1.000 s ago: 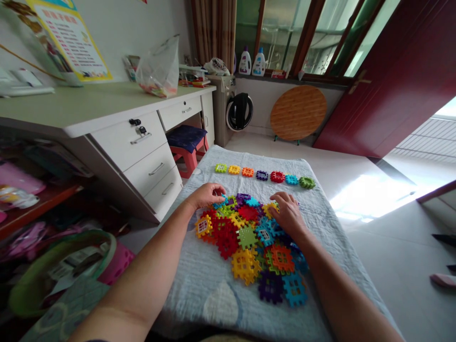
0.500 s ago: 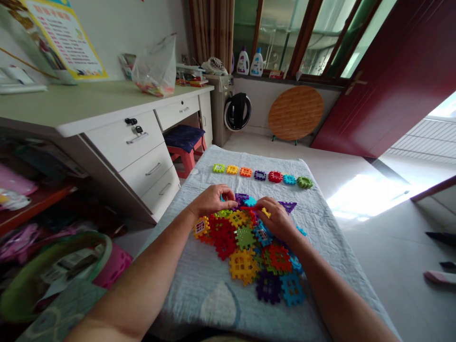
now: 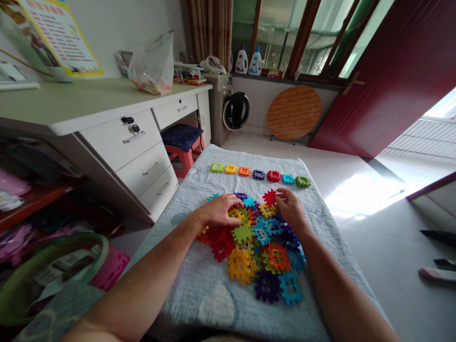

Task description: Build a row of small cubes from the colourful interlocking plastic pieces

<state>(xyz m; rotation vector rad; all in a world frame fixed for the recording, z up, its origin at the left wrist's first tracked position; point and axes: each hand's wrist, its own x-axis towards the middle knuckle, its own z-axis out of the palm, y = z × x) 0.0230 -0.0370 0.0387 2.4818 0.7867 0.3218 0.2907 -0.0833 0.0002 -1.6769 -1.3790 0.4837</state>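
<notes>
Forearms [image 3: 156, 266] stretched forward; left hand [image 3: 221, 210] palm-down, right hand [image 3: 292, 209] pinching.

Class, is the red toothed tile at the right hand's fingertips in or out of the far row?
Out: light-blue cloth shows between the red toothed tile and the row of seven tiles.

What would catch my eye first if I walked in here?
Probably the heap of bright plastic pieces on the pale blue cloth, with the left hand over its left side and the right hand holding a red piece at its far side. Beyond it, a row of colourful pieces crosses the cloth; a dark red door fills the upper right.
</notes>
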